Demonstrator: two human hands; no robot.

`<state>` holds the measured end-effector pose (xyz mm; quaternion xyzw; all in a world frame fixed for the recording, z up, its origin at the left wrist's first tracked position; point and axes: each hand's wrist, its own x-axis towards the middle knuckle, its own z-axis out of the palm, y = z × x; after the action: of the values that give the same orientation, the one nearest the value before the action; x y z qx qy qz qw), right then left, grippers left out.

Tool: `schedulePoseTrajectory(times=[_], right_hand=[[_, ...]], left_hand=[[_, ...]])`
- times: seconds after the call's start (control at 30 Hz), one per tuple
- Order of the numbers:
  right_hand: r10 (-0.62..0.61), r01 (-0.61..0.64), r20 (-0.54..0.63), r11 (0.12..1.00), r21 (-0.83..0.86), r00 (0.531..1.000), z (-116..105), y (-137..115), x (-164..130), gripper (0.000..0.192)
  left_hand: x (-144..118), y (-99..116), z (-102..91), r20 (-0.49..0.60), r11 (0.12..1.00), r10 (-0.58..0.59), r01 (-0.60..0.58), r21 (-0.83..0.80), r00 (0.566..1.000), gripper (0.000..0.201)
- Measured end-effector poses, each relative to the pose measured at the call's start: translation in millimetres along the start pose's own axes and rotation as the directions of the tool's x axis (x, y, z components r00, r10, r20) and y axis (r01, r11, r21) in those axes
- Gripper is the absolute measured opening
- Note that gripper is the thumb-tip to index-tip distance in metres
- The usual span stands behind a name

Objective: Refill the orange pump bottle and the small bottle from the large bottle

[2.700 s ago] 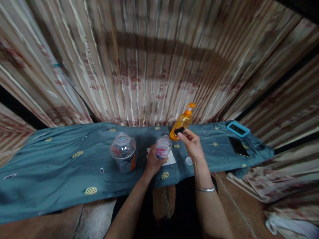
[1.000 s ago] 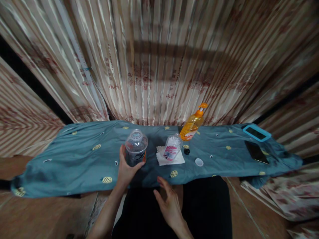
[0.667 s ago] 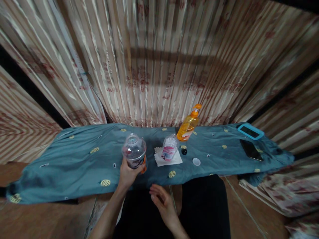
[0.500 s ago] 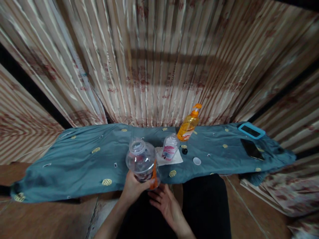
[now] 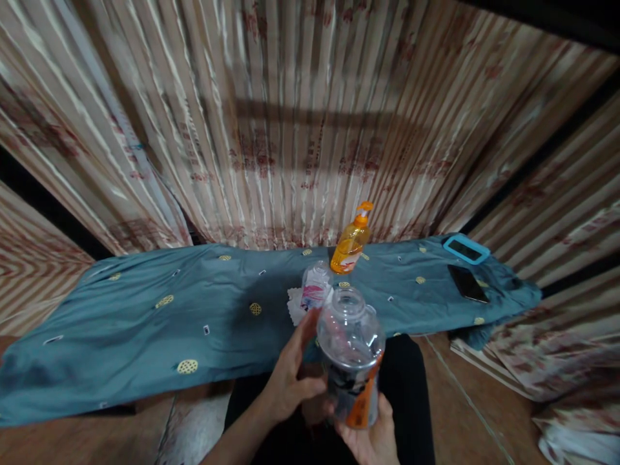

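A large clear plastic bottle (image 5: 349, 352) with a dark and orange label and no cap is lifted off the table, close to me above my lap. My left hand (image 5: 290, 374) grips its left side. My right hand (image 5: 372, 439) cups it from underneath. Behind it on the teal cloth (image 5: 145, 310) stands a small clear bottle (image 5: 314, 289) with a pink label, on a white napkin (image 5: 293, 303). An orange pump bottle (image 5: 349, 239) stands further back.
A striped curtain (image 5: 290, 129) hangs right behind the low cloth-covered table. At the table's right end lie a dark phone (image 5: 467, 283) and a device in a blue case (image 5: 465, 248). Crumpled fabric lies on the floor at the right.
My left hand left the small bottle, took the large bottle and lifted it off the table toward me. My right hand came in under it. The view shifted right.
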<state>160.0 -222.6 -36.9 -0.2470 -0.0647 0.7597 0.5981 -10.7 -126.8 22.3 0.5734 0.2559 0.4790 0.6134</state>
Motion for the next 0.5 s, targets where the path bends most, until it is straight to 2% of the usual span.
schedulePoseTrajectory(times=[0.07, 0.1, 0.17, 0.23, 0.3, 0.4, 0.5], right_hand=[[-0.026, 0.026, -0.027, 1.0, -0.01, 0.999, -4.8, -10.7, -4.6, 0.057], [-0.048, 0.047, -0.054, 0.999, -0.014, 0.997, -6.7, -16.2, -6.0, 0.058], [-0.1, 0.097, -0.119, 0.995, -0.031, 0.988, -8.4, -26.9, -7.1, 0.056], [-0.166, 0.158, -0.201, 0.986, -0.053, 0.965, -6.8, -36.6, -5.7, 0.054], [-0.228, 0.212, -0.277, 0.973, -0.088, 0.933, -2.5, -44.6, -2.2, 0.053], [-0.295, 0.259, -0.35, 0.955, -0.146, 0.889, 5.1, -54.0, 4.0, 0.051], [-0.333, 0.278, -0.383, 0.941, -0.193, 0.861, 8.1, -61.9, 8.0, 0.049]], left_hand=[[15.3, -11.3, -18.4, -0.133, 0.995, 0.098, -0.095, 0.03, 0.986, 0.087], [25.7, -16.7, -27.9, -0.207, 0.991, 0.116, -0.099, 0.088, 0.972, 0.081], [50.6, -26.6, -44.5, -0.288, 0.969, 0.147, -0.08, 0.233, 0.946, 0.092], [77.0, -35.7, -55.4, -0.275, 0.953, 0.143, -0.058, 0.296, 0.951, 0.106], [99.8, -44.5, -59.6, -0.235, 0.96, 0.106, -0.038, 0.279, 0.966, 0.109], [121.5, -56.4, -56.3, -0.171, 0.981, 0.01, 0.023, 0.193, 0.985, 0.104], [129.4, -65.7, -48.6, -0.141, 0.988, -0.047, 0.067, 0.136, 0.989, 0.087]])
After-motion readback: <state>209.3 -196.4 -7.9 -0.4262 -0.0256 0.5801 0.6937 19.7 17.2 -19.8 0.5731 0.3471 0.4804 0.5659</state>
